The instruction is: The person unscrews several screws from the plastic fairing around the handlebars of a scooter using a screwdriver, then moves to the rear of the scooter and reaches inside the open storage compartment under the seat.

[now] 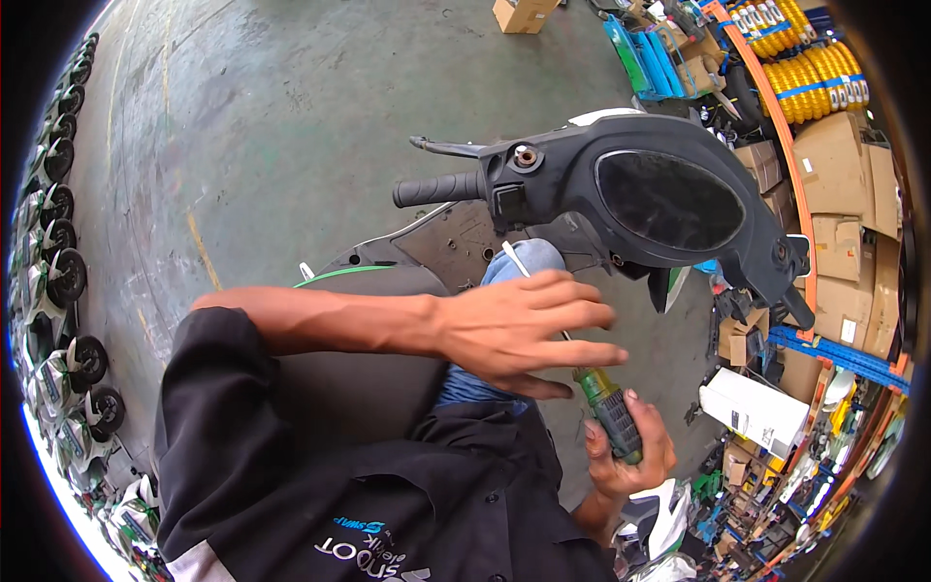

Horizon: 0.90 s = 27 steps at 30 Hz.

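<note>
While the right hand [635,451] grips the butt end of a green-handled screwdriver [609,412] just below and right of the frame's centre, thumb on one side and a finger on the other, the left hand [529,325] lies across the middle of the frame, back upward, fingers outstretched and spread, slightly blurred. The screwdriver's thin shaft runs up and leftward from the handle and disappears beneath the left hand; whether the palm touches it cannot be told. A slim white strip [515,259] shows beyond the knuckles, in front of the blue-clad knee [539,256], and its link to the shaft is hidden.

The tool looks light, stiff and hard to break. Its dark textured sleeve [615,419] should give the firmest hold, while the smooth green collar [593,381] would probably slip more under a damp or oily finger. The narrow shaft offers little to twist by and seems suited only to light fingertip steadying.

Toward the upper right sits the scooter's handlebar cover [582,155], with a glossy dark display [669,199] that a stray metal tip could scratch, and a ribbed black handlebar grip [438,189] on its left
</note>
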Available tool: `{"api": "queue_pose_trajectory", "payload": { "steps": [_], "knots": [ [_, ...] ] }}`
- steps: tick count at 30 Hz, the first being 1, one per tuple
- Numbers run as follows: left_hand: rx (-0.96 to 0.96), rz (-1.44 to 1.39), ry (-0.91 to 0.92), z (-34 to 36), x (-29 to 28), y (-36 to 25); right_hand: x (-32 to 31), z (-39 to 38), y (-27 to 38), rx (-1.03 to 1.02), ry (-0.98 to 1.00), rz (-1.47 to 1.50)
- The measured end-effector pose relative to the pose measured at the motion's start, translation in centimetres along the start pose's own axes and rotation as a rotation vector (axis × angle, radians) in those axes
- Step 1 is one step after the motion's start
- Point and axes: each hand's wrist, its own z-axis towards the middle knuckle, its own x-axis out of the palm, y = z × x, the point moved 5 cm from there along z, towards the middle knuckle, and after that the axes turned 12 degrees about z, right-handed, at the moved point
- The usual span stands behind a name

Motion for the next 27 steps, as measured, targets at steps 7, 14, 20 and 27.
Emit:
{"api": "queue_pose_trajectory", "payload": {
  "steps": [7,14,20,27],
  "knots": [
    [-0.641,0.275,0.032,-9.3,-6.8,10.9,5.8,-9.3,-6.3,1.105,-0.294,1.217],
    [-0.852,0.297,0.427,-6.6,-3.9,13.4,11.8,-9.4,-3.0,1.091,0.047,1.435],
    [-0.843,0.194,0.491,-7.1,-4.6,13.7,12.9,-7.6,-2.3,1.174,0.007,1.171],
    [-0.688,0.329,0.397,-8.4,-3.8,14.3,14.6,-7.0,-1.8,1.317,0.057,1.362]
  ]
}}
